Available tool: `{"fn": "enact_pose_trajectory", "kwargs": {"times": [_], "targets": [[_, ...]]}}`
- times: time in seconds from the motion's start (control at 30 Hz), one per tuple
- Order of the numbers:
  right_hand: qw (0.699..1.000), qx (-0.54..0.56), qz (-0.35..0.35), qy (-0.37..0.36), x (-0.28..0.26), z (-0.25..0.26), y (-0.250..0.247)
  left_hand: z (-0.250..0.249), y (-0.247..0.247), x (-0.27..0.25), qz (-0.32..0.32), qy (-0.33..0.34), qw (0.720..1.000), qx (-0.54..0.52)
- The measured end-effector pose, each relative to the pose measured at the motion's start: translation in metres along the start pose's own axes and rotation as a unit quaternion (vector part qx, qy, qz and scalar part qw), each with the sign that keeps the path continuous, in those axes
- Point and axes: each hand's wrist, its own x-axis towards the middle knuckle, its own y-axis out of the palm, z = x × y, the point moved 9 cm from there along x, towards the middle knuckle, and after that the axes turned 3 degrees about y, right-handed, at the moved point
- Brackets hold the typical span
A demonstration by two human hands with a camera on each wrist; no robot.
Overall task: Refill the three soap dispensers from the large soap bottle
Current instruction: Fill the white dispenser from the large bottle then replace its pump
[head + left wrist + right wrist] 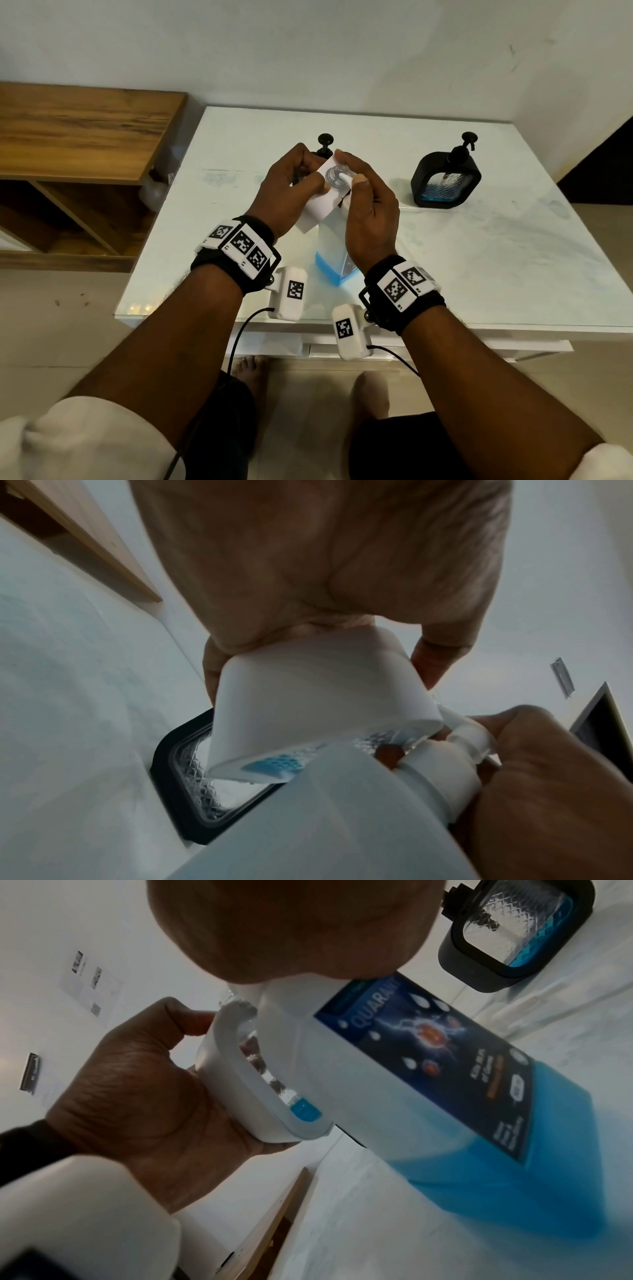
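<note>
Dispenser (321, 161) half-hidden — behind hands (291, 192).

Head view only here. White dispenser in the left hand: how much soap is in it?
Observer: Right wrist view: the white dispenser, gripped by the left hand, shows only a small blue patch in its lowest window corner.
Operator: What is the right hand gripping?
Observer: Left wrist view: the right hand curls round the white pump collar of the large soap bottle.
Operator: And the dispenser behind the left hand?
Observer: Left wrist view: the black dispenser stands on the table; no blue shows in the visible part of its window.
</note>
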Motion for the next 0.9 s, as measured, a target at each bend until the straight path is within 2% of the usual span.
{"fn": "enact_pose_trajectory", "kwargs": {"times": [0.47, 0.7, 0.9], "targets": [[0.999, -0.023, 0.034, -0.016, 0.004, 0.006, 0.0, 0.003, -0.004, 0.003, -0.024, -0.006, 0.999, 0.033], [1.0, -0.02, 0.018, -0.015, 0.002, 0.004, -0.004, -0.002, 0.011, -0.006, 0.029, 0.005, 0.999, 0.035], [1.0, -0.014, 0.023, 0.0, 0.003, 0.003, -0.003, -0.005, 0.01, -0.008, 0.039, 0.018, 0.998, 0.039]]}}
